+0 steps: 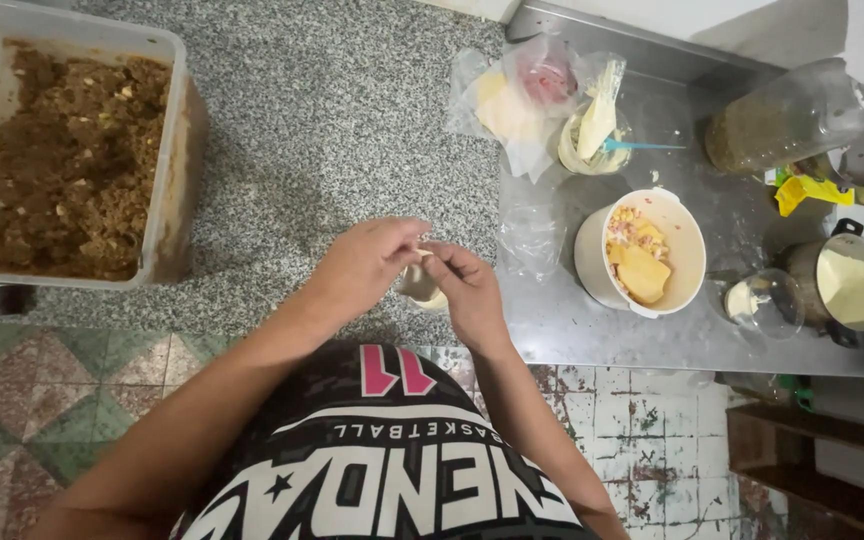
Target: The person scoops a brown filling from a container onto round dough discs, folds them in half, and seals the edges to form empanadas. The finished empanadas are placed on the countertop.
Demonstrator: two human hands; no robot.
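Both hands meet at the middle of the frame, over the near edge of the speckled stone worktop (332, 120). Left hand (367, 262) & right hand (467, 290) come together fingertip to fingertip, each grip pinched tight on a small pale piece of dough (424, 280). Dough sits between the 2 hands, partly hidden by fingers, so can't tell its exact shape. Looks like it's held up close to the body so both thumbs can work it at once.

Far left: big plastic tub (174, 130) full of brown crumbly filling, well apart from the hands but w/in arm's reach. Right side: steel worktop (572, 330). On it, just right of the right hand, a white bowl (592, 260) w/ yellow slices & pinkish bits, prob. parked there for quick grabs. Far side: clear plastic bags (522, 95) w/ pale contents, a cup w/ a blue-handled tool. Far right: tipped jar of greenish stuff (772, 125), a metal pot (842, 280), a small glass lid near it.
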